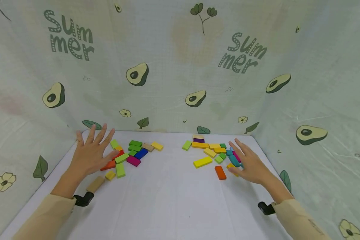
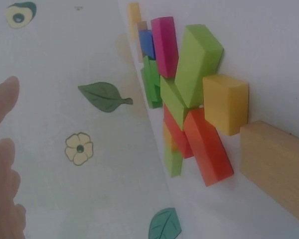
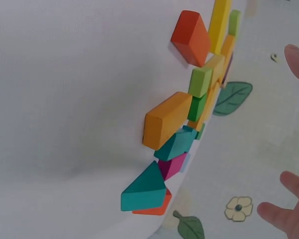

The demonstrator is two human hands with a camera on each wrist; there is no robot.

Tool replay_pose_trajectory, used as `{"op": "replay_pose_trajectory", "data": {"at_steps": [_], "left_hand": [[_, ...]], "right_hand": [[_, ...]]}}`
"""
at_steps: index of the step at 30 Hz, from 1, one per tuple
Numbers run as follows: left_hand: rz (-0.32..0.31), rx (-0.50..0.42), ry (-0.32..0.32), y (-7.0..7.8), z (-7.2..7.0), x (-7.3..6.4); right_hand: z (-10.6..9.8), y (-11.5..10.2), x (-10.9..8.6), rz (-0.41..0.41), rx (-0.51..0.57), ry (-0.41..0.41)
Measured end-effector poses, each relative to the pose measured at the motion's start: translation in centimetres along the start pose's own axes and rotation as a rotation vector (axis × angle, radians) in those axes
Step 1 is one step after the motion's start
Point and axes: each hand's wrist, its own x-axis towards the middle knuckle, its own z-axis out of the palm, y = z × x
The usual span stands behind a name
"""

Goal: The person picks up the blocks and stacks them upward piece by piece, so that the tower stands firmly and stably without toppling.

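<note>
My left hand hovers with fingers spread over the left group of wooden blocks and holds nothing. Beneath and beside it lie a red-orange block, a small yellow block, light green blocks, a magenta block and a natural wood block. My right hand, also spread and holding nothing, is raised over the right group. Near it are an orange-yellow block, teal blocks, an orange-red block and a long yellow block.
A white-covered table bears both block groups, with a gap between them. A fabric backdrop printed with avocados and leaves rises behind and at both sides. Black wrist mounts stick out from the beige sleeves.
</note>
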Motion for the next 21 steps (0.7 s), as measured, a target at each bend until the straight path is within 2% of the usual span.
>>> {"op": "replay_pose_trajectory", "data": {"at_steps": [4,11,15,21], "left_hand": [[0.007,-0.037,-0.012,0.7,0.6,0.3],[0.001,-0.116,-0.101,2.1,2.0,0.6],[0.004,-0.174,-0.117,2.6,3.2,0.7],[-0.035,-0.267,-0.176,3.5,5.0,1.0]], "right_hand": [[0.3,-0.2,0.2,0.000,0.046,-0.019],[1.4,-0.5,0.6,0.013,0.148,-0.091],[1.9,-0.8,0.7,0.013,0.207,-0.125],[3.2,-0.8,0.7,0.019,0.279,-0.185]]}}
